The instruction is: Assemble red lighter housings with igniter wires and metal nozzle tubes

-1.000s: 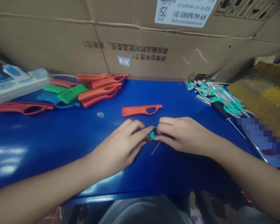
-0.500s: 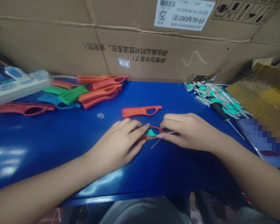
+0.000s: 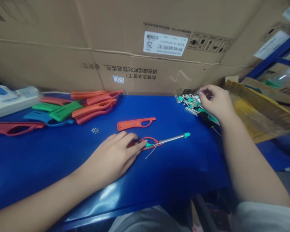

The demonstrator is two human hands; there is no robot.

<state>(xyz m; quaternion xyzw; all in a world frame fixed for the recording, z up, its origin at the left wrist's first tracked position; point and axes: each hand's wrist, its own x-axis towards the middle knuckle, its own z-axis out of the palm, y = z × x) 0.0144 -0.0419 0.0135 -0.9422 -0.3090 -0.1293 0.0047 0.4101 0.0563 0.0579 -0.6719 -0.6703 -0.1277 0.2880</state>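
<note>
Red plastic loop-ended half-shell [image 3: 157,142] juts rightward from left grip [image 3: 113,151], clamped, between counter's [image 3: 178,174] front and back edges. Right grip [image 3: 218,101] at clear-and-green plastic parts [image 3: 190,101], near back edge; hold unclear.

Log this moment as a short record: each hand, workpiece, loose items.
Left hand: holding red shell against table
Right hand: at parts pile; grip unclear
Workpiece: metal tube projecting from red shell, green tip at far end
Loose items: orange shell; metal bits
</note>
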